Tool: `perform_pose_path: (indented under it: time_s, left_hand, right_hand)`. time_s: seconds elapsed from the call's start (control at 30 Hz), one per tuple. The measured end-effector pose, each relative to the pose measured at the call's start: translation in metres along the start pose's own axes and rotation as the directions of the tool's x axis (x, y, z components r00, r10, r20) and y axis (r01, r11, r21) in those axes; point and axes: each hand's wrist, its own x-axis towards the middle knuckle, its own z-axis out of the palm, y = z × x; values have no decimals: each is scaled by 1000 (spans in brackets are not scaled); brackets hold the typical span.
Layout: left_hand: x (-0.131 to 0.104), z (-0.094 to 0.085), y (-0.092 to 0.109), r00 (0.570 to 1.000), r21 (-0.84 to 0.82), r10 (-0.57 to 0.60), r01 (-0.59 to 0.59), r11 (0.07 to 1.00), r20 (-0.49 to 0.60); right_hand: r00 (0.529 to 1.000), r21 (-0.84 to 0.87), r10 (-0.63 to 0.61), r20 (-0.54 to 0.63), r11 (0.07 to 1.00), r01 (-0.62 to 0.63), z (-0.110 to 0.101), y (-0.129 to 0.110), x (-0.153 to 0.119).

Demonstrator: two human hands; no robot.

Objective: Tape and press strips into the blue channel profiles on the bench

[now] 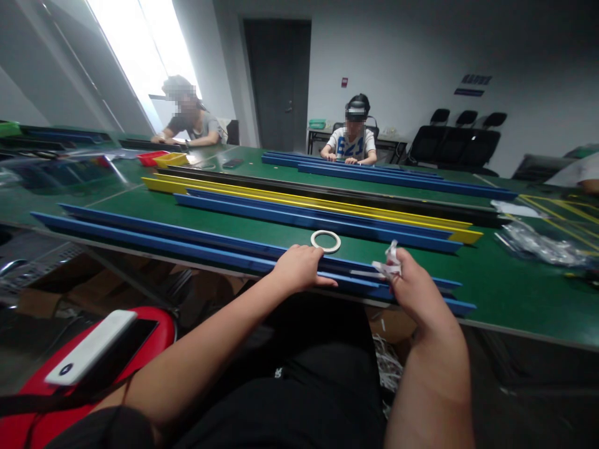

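Along the near table edge lies a long blue rail (187, 247) with two raised edges. My left hand (299, 268) is closed over it, fingers across the channel and thumb along the near edge. Farther right, my right hand (414, 280) pinches a crumpled thin white strip (387, 268), part of which trails left over the rail. Just beyond my left hand a roll of white tape (326, 241) lies flat on the green table.
Behind the tape lie another blue rail (318, 219), a yellow rail (299, 202) and a black rail (281, 186). Clear plastic bags (545, 243) sit at right. Two people work across the table (505, 280). On my left stands a red stool (156, 337) carrying a white device (91, 346).
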Motion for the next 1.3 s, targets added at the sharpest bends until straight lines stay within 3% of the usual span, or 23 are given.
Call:
perform_pose_path:
  time_s: [0.1, 0.33, 0.47, 0.6, 0.87, 0.97, 1.17, 1.3]
  left_hand:
    - [-11, -5, -23, 1000, 20, -15, 15, 1000, 9]
    - [-30, -15, -68, 994, 43, -95, 93, 995, 50]
    - [-31, -15, -74, 995, 34, -81, 79, 996, 66]
    - [-30, -15, -72, 996, 5, -36, 36, 999, 83]
    - [-23, -10, -43, 998, -82, 56, -55, 995, 20]
    - [-14, -5, -19, 996, -79, 92, -91, 993, 7]
    - [4, 7, 37, 987, -41, 127, -132, 990, -98]
    - [15, 10, 51, 990, -34, 100, -104, 994, -97]
  right_hand:
    - [999, 16, -41, -31, 999, 42, -1, 0, 1]
    - [999, -29, 2, 46, 1000, -1, -2, -5, 0]
    - [999, -102, 10, 34, 995, -6, -2, -3, -2]
    - [999, -15, 41, -14, 999, -42, -2, 0, -2]
    - [972, 90, -17, -233, 995, 39, -10, -8, -5]
    - [968, 119, 4, -251, 992, 27, -10, -8, -7]
    - [972, 368, 34, -232, 928, 55, -3, -9, -7]
    - [978, 451, 89, -187, 893, 5, -4, -11, -7]
